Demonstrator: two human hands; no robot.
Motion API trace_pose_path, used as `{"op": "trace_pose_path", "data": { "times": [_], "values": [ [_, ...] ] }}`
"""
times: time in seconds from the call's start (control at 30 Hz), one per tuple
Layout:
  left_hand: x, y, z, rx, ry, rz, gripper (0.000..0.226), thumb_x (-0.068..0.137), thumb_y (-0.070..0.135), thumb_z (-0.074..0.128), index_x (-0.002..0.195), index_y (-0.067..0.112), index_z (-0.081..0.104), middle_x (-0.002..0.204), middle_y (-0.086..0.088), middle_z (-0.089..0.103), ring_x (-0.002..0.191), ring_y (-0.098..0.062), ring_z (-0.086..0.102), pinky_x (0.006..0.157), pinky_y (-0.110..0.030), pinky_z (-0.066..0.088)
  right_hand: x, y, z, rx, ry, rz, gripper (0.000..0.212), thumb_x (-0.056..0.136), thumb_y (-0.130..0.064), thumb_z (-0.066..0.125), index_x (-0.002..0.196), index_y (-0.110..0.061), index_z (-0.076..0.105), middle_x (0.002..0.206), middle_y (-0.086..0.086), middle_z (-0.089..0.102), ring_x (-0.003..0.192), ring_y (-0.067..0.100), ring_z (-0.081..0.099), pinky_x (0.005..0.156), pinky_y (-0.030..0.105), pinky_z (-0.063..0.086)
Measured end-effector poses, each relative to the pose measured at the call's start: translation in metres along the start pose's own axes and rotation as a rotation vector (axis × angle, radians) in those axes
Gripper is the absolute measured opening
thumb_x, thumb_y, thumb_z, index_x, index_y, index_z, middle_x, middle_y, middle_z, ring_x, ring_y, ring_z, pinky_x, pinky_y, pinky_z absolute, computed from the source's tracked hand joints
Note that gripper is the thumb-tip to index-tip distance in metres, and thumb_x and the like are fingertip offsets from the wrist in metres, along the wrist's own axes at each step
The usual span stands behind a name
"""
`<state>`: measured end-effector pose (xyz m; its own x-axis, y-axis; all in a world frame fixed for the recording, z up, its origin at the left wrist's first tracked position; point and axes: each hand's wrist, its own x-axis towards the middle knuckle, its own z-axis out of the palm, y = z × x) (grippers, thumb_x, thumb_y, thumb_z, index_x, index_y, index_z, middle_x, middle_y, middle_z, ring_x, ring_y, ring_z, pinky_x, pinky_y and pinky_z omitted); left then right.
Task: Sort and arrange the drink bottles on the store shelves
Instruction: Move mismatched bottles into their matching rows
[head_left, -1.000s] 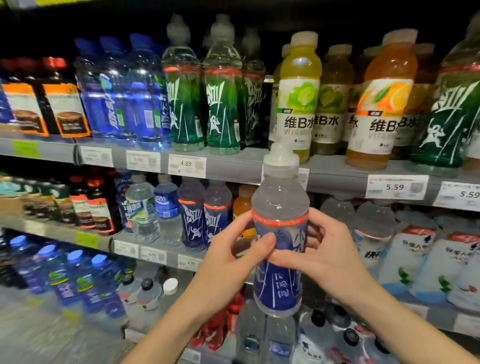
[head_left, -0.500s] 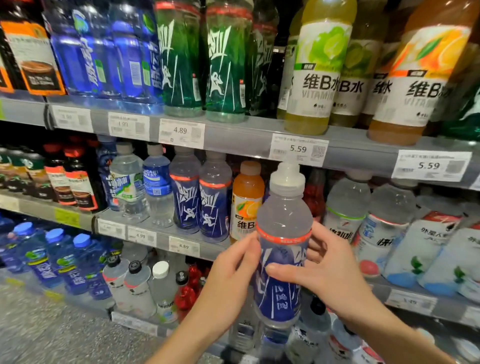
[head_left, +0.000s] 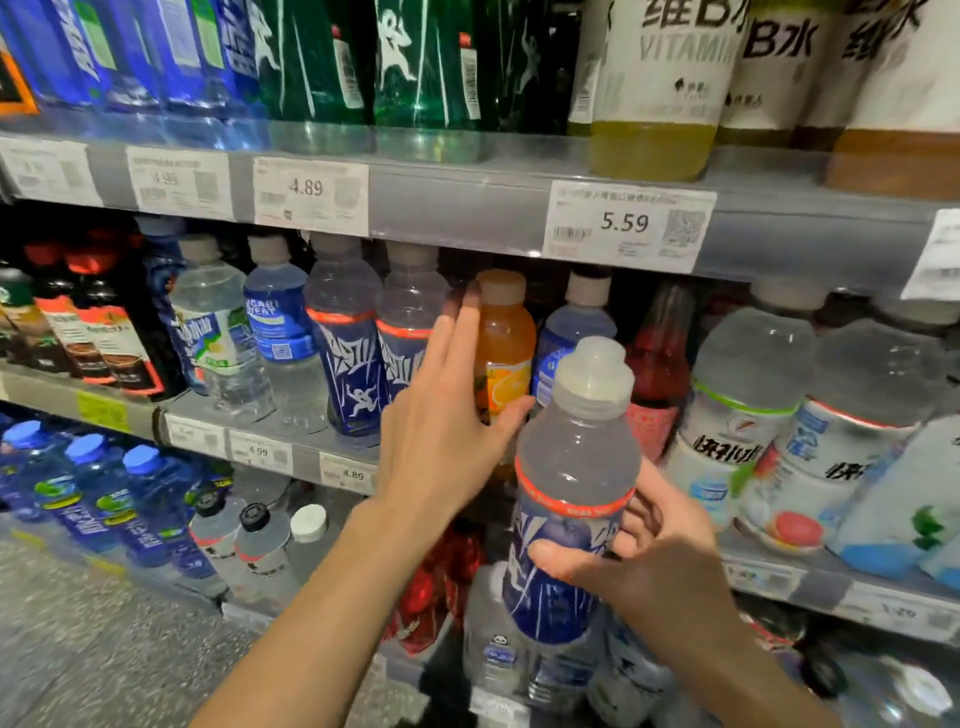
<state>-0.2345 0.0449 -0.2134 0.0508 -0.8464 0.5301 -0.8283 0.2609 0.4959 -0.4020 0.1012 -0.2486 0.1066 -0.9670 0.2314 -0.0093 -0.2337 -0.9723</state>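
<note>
Since the earlier frame the left hand has let go of the blue-label bottle and reaches, fingers straight, to the orange bottle on the shelf. Only the right hand grips the blue one, held low beside it. Likely next: shift the orange aside, since no gap shows beside the matching bottles left of the fingers under the shelf lip.

The left hand no longer holds the blue-labelled bottle; it now reaches forward to the middle shelf, fingers straight, thumb against the orange bottle and fingertips by the right one of two blue-labelled bottles standing there. Only the right hand grips the held bottle now, which sits further right and lower in view, tilted slightly. The view is closer to the shelves, and the tops of the upper-shelf bottles are now out of frame.
</note>
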Motion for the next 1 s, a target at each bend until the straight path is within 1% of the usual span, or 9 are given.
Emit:
{"op": "trace_pose_path", "data": {
  "times": [0.1, 0.27, 0.4, 0.57, 0.67, 0.77, 0.83, 0.9, 1.0],
  "values": [
    [0.008, 0.001, 0.005, -0.008, 0.038, -0.020, 0.094, 0.082, 0.049, 0.073, 0.156, 0.027, 0.019, 0.153, 0.006, 0.040, 0.129, -0.025, 0.049, 0.087, -0.044, 0.048, 0.002, 0.005, -0.002, -0.044, -0.002, -0.023, 0.066, 0.042, -0.018, 0.094, 0.096, -0.048, 0.069, 0.096, -0.009, 0.077, 0.087, 0.007, 0.073, 0.070, 0.016, 0.054],
    [0.010, -0.001, 0.008, -0.112, 0.228, 0.000, 0.076, 0.066, 0.043, 0.087, 0.129, 0.018, 0.052, 0.118, 0.004, 0.049, 0.096, -0.016, 0.055, 0.065, -0.042, 0.053, 0.008, 0.003, -0.003, -0.058, -0.036, -0.044, 0.059, 0.056, 0.004, 0.093, 0.098, -0.030, 0.069, 0.085, -0.005, 0.076, 0.075, 0.004, 0.070, 0.063, 0.014, 0.052],
    [-0.003, -0.006, -0.001, -0.238, 0.274, 0.089, 0.077, 0.065, 0.051, 0.080, 0.130, 0.020, 0.054, 0.124, 0.003, 0.053, 0.109, -0.011, 0.053, 0.077, -0.034, 0.049, 0.006, -0.004, 0.000, -0.137, 0.048, -0.159, 0.054, 0.053, -0.033, 0.089, 0.101, -0.038, 0.065, 0.092, -0.005, 0.075, 0.084, 0.010, 0.072, 0.068, 0.022, 0.057],
    [-0.027, -0.009, 0.000, -0.429, 0.215, 0.157, 0.080, 0.066, 0.015, 0.092, 0.132, 0.030, 0.050, 0.128, 0.005, 0.058, 0.121, -0.012, 0.055, 0.100, -0.029, 0.046, 0.007, -0.013, 0.003, -0.284, 0.164, -0.299, 0.051, 0.061, -0.043, 0.082, 0.108, -0.033, 0.063, 0.098, -0.012, 0.072, 0.092, 0.007, 0.070, 0.072, 0.014, 0.052],
    [-0.033, -0.012, -0.004, -0.541, 0.253, 0.152, 0.082, 0.064, 0.011, 0.093, 0.131, 0.034, 0.050, 0.126, 0.002, 0.055, 0.119, -0.020, 0.057, 0.096, -0.038, 0.051, 0.007, -0.018, 0.005, -0.230, 0.251, -0.302, 0.051, 0.052, -0.048, 0.080, 0.097, -0.033, 0.063, 0.090, -0.018, 0.072, 0.083, 0.002, 0.068, 0.067, 0.010, 0.050],
    [-0.034, -0.017, -0.017, -0.634, 0.318, 0.099, 0.085, 0.062, 0.016, 0.092, 0.128, 0.048, 0.047, 0.128, 0.008, 0.052, 0.121, -0.012, 0.056, 0.092, -0.023, 0.051, 0.009, -0.022, 0.007, -0.178, 0.336, -0.298, 0.056, 0.039, -0.050, 0.078, 0.089, -0.032, 0.060, 0.084, -0.030, 0.069, 0.075, -0.010, 0.064, 0.062, 0.002, 0.044],
    [-0.035, -0.023, -0.027, -0.642, 0.349, 0.079, 0.085, 0.062, 0.023, 0.091, 0.131, 0.048, 0.048, 0.129, 0.008, 0.053, 0.123, -0.013, 0.056, 0.089, -0.019, 0.052, 0.013, -0.019, 0.010, -0.173, 0.375, -0.293, 0.059, 0.035, -0.050, 0.079, 0.087, -0.030, 0.061, 0.081, -0.025, 0.070, 0.074, -0.007, 0.065, 0.062, 0.003, 0.045],
    [-0.036, -0.031, -0.035, -0.613, 0.367, 0.061, 0.083, 0.064, 0.032, 0.087, 0.137, 0.042, 0.049, 0.128, 0.010, 0.053, 0.124, -0.018, 0.056, 0.087, -0.017, 0.052, 0.020, -0.013, 0.015, -0.212, 0.395, -0.308, 0.061, 0.037, -0.053, 0.081, 0.087, -0.025, 0.063, 0.078, -0.018, 0.071, 0.079, -0.003, 0.066, 0.065, 0.004, 0.046],
    [-0.037, -0.042, -0.041, -0.585, 0.396, 0.004, 0.078, 0.064, 0.038, 0.084, 0.135, 0.040, 0.051, 0.123, 0.016, 0.054, 0.120, -0.016, 0.058, 0.084, -0.016, 0.052, 0.030, -0.006, 0.026, -0.424, 0.430, -0.459, 0.060, 0.051, -0.057, 0.080, 0.093, -0.020, 0.058, 0.091, -0.028, 0.061, 0.084, -0.010, 0.058, 0.078, -0.002, 0.040]
  ]
}}
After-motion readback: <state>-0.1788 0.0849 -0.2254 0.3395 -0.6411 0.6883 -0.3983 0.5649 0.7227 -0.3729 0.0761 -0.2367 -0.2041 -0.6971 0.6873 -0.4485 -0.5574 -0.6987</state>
